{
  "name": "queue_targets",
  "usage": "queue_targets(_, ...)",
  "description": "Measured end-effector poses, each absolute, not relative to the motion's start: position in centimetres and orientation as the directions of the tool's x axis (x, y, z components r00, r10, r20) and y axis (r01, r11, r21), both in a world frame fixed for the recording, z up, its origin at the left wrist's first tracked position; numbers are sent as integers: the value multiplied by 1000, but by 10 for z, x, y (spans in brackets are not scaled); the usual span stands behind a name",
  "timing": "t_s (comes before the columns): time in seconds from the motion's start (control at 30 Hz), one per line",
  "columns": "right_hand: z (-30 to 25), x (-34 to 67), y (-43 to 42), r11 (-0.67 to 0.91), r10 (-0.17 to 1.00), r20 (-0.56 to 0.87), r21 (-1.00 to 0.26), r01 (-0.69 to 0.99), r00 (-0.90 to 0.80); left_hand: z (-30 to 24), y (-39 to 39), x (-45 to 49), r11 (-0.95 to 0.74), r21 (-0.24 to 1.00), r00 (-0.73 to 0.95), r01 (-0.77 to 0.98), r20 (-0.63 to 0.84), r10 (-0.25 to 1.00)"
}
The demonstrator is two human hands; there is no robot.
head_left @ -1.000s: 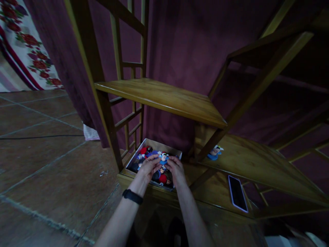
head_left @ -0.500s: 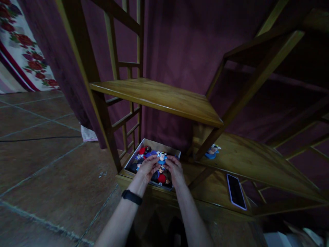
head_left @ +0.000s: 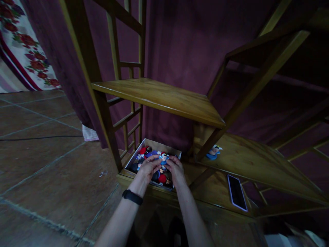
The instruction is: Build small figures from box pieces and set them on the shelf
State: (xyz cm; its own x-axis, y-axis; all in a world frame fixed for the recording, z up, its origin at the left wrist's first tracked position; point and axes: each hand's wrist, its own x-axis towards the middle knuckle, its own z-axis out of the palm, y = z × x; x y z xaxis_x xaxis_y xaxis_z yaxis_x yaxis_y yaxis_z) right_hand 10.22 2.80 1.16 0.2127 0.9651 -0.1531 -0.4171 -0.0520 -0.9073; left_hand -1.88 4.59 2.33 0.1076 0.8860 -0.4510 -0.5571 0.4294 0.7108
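Observation:
Over an open cardboard box of small colourful figurines on the lowest wooden shelf, both my hands pinch one little blue and white figurine. My left hand, with a black band on its wrist, grips it from the left. My right hand grips it from the right. Red, blue and black figurines fill the box under my hands.
A wooden shelf unit stands against a dark purple curtain, with a bare board above the box. Another figurine stands on the right shelf. A phone lies on the bottom board. Tiled floor spreads to the left.
Both hands stay pinched on the figurine above the box with hardly any shift. The view has swayed slightly.

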Motion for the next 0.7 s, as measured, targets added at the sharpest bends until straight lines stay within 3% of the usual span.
queue_targets(0.4, 6, 105, 30, -26, 980, -118, -870, -492, 157, 28, 42, -20, 352, 750, 145, -560, -329, 933)
queue_targets(0.7, 6, 104, 30, -37, 977, -138, -862, -506, 165, 26, 44, -21, 365, 745, 132, -558, -355, 926)
